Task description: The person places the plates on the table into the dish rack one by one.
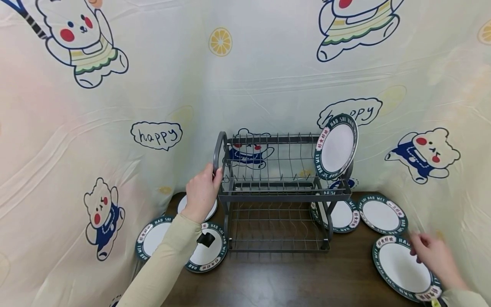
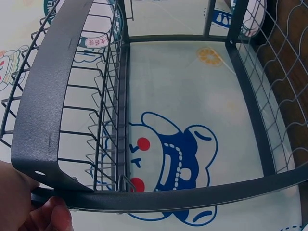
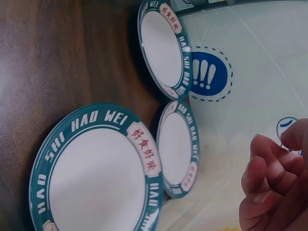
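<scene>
Clock positions are read about the middle of the wire rack (image 1: 284,198) in the head view. The rack, of two tiers, stands on a brown desk (image 1: 291,277) before a printed cloth (image 1: 264,51). At 9 o'clock the left hand (image 1: 201,194) has its grip closed round the end frame (image 2: 168,200) of the rack. At 2 o'clock a standing plate (image 1: 337,147), with a lettered green rim, rests tilted on its edge in the upper tier. At 4 o'clock the right hand (image 1: 438,258) is raised near the edge of the near plate (image 1: 404,266), fingers loosely bent; this grip holds nothing, and the right wrist view shows it apart from the plates. Also on the desk lie the outer plate (image 1: 381,216), at 3 o'clock, and the inner plate (image 1: 344,214), between 3 and 4, partly behind the rack. Three left plates (image 1: 207,256) lie between 8 and 9 o'clock, the farthest partly hidden by the left hand.
</scene>
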A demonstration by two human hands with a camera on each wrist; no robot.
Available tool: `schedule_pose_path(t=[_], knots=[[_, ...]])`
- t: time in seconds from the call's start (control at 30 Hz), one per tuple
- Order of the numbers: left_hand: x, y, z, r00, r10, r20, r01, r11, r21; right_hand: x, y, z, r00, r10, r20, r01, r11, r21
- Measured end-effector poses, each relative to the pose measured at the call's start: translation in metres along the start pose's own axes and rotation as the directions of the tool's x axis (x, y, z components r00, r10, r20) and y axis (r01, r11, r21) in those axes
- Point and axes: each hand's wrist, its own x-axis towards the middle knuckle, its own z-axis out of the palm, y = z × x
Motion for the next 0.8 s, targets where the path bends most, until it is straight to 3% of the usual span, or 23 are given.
schedule_pose_path(t=[0.27, 0.53, 0.8], knots=[[0.0, 0.0, -0.001, 1.0, -0.002, 0.004, 0.002, 1.0, -0.008, -0.003, 0.012, 0.003, 0.998, 0.041, 0.048, -0.041, 0.999, 0.005], [-0.001, -0.001, 0.0, 1.0, 0.003, -0.001, -0.003, 1.0, -0.005, -0.007, 0.029, 0.014, 0.999, 0.035, 0.009, -0.036, 0.999, 0.034], [-0.001, 0.0, -0.001, 1.0, 0.013, -0.008, -0.013, 1.0, 0.003, -0.008, 0.039, 0.018, 0.986, 0.139, 0.094, -0.144, 0.988, 0.048]])
